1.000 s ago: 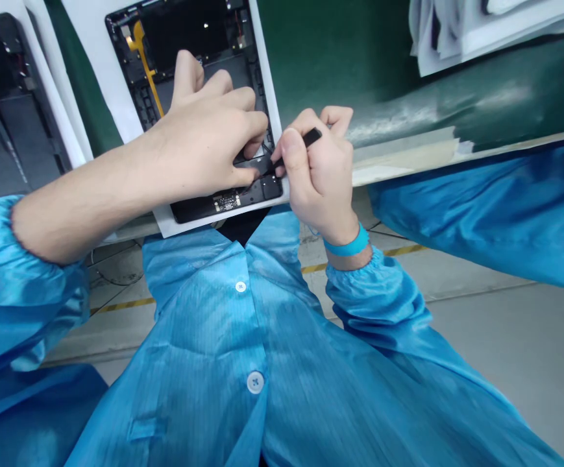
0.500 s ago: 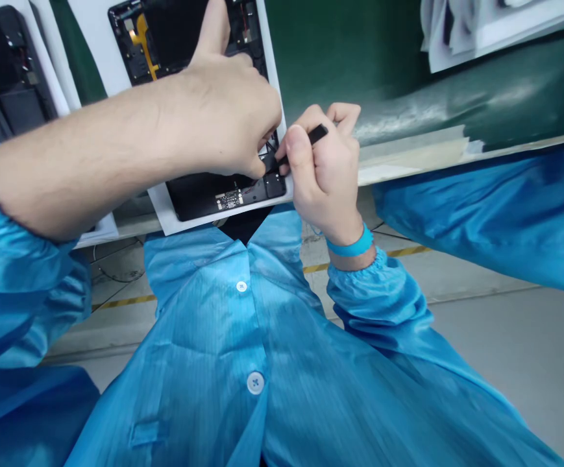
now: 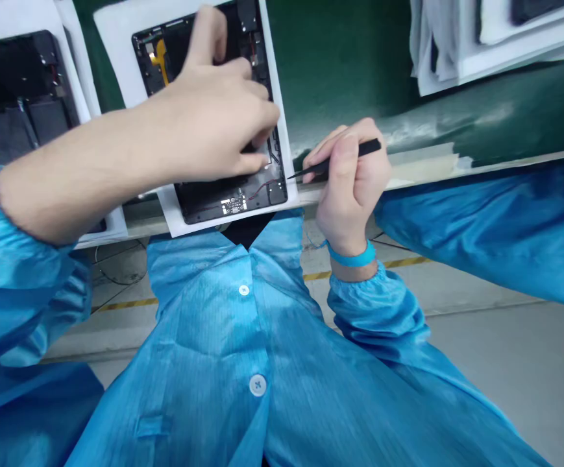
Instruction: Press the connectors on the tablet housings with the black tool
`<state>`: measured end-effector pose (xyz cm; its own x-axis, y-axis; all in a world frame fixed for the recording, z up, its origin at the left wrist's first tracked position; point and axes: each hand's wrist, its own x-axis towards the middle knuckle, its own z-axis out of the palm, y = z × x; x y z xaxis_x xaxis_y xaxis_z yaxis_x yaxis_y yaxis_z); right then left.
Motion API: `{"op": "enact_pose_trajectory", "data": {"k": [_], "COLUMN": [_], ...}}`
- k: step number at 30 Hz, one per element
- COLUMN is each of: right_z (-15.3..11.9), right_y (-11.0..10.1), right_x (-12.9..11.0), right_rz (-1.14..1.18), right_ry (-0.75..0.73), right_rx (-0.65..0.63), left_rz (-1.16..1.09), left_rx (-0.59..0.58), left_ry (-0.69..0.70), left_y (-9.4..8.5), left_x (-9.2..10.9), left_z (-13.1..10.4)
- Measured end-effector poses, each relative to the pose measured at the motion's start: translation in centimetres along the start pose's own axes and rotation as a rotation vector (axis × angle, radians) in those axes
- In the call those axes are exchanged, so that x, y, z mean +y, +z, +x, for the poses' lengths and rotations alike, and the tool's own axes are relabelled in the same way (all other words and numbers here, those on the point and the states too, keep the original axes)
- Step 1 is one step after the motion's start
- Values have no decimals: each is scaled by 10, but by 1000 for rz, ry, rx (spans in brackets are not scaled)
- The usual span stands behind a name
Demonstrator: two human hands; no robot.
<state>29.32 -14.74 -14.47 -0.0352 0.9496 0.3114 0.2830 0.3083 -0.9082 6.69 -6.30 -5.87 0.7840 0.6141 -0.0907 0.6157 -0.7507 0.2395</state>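
A tablet (image 3: 204, 191) with its inside exposed lies on a white sheet (image 3: 284, 130) at the table's near edge. Across it reaches my left hand (image 3: 223, 120), open, its thumb apart from the fingers and low over the tablet's right side. That hand hides much of the tablet's middle. My right hand (image 3: 354, 175) is closed around black tweezers (image 3: 370, 147), whose thin tip points left, just off the tablet's lower right corner. Near this corner runs a thin dark red wire (image 3: 265, 187), beside a small circuit board (image 3: 233, 205).
Another opened tablet (image 3: 13, 78) on white sheets is at the left, partly behind my forearm. Stacked white sheets with a dark device (image 3: 529, 10) stand at the upper right. A green mat (image 3: 330, 58) covers the table. Another person's blue sleeve (image 3: 496, 227) shows at the right.
My right hand has drawn back to the right with the tweezers, away from the tablet. My left thumb and fingers have parted, and the red wire near the corner now shows more.
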Motion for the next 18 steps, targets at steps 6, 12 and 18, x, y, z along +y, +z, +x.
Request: {"op": "enact_pose_trajectory", "data": {"k": [6, 12, 18], "right_z": [7, 5, 3], "right_y": [-5, -6, -7], "right_x": [-13, -11, -13], "right_rz": [-69, -147, -164], "right_ry": [34, 45, 42], "right_rx": [-151, -190, -200], "left_rz": [-62, -264, -240], "left_rx": [84, 82, -8], "left_ry": [-124, -187, -270], "left_y": [0, 28, 29], "left_x": [4, 11, 15], "left_z": [-15, -15, -15]}}
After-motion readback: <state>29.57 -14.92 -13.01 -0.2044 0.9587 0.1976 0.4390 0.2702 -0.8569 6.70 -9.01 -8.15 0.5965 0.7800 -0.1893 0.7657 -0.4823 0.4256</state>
